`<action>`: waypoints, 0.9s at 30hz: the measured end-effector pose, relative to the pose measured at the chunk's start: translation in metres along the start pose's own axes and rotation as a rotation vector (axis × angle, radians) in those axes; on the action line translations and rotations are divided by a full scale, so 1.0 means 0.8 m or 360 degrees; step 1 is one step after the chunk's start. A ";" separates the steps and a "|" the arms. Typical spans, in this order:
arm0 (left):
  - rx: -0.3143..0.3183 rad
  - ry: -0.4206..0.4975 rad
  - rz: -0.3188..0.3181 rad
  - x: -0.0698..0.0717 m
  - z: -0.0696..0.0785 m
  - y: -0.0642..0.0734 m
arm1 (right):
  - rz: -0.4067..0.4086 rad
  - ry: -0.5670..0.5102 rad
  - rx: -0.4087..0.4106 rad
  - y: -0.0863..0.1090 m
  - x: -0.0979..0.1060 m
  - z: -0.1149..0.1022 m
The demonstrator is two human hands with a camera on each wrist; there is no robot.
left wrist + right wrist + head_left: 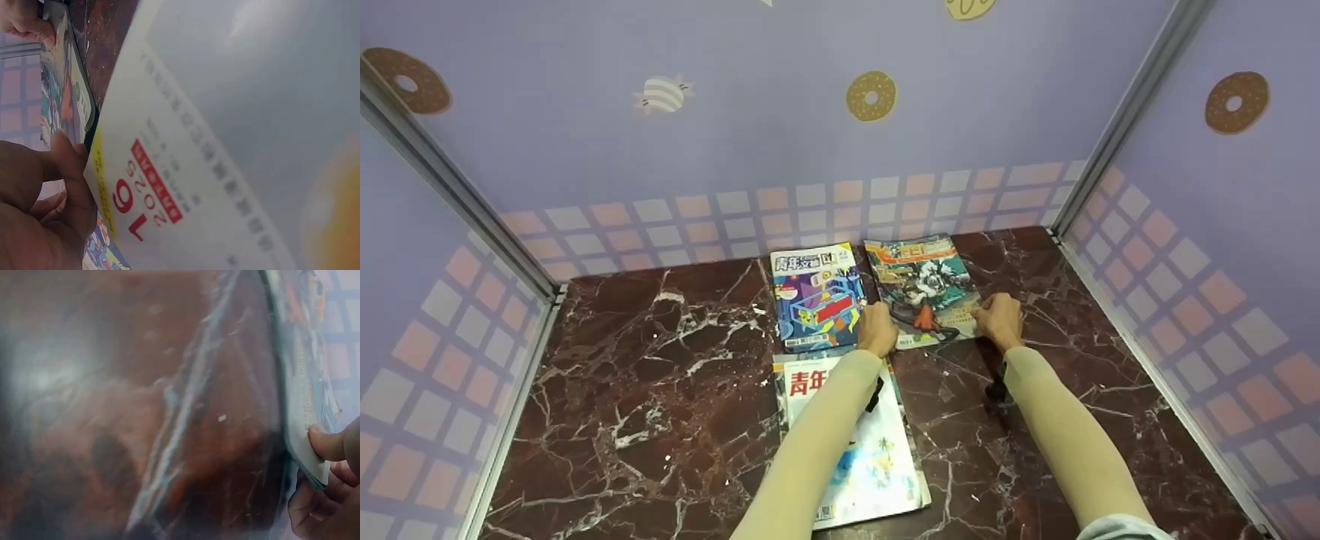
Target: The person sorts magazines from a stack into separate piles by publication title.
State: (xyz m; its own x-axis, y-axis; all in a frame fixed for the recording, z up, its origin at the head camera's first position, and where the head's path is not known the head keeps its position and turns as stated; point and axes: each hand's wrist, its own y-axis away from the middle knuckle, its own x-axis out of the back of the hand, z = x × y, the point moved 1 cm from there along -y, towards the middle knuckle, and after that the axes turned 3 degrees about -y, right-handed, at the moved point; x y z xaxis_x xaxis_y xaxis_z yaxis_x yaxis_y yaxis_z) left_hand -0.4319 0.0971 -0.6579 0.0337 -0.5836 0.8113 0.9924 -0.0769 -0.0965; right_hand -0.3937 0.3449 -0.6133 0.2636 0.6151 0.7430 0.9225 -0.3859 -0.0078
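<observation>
A teal comic-style magazine [926,289] with an orange header lies at the back right of the tabletop. My right hand [1000,321] pinches its lower right corner, thumb on top and fingers beneath, as the right wrist view shows. At its lower left edge is my left hand [877,330], fingers curled, with thumb and finger at the edge in the left wrist view; part of that grip is hidden. Left of it lies a blue magazine [817,300] with a colourful cover. Nearer to me, a white magazine [877,480] with red characters lies on others, partly under my left forearm.
The tabletop [660,420] is dark red marble with white veins. Purple panels with printed doughnuts stand behind it [780,135] and along both sides. The teal and blue magazines lie close to the back panel, with a narrow gap between them.
</observation>
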 end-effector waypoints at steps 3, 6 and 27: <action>-0.0064 -0.0009 0.0075 0.005 0.001 0.002 | 0.0007 0.0074 -0.0045 0.013 0.001 -0.010; -0.0117 0.0055 0.0103 0.031 0.011 0.018 | 0.0060 0.0152 -0.0042 0.020 -0.003 -0.014; -0.0110 0.0079 0.0202 0.221 -0.019 0.182 | 0.0085 -0.0235 0.0312 0.178 0.008 -0.056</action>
State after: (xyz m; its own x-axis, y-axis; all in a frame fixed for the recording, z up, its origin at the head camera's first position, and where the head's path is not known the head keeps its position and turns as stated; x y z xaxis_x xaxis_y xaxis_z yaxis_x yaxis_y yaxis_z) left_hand -0.2830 -0.0292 -0.5373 0.1508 -0.6311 0.7609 0.9699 -0.0546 -0.2374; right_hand -0.2733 0.2636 -0.5796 0.3383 0.6970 0.6323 0.9395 -0.2885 -0.1846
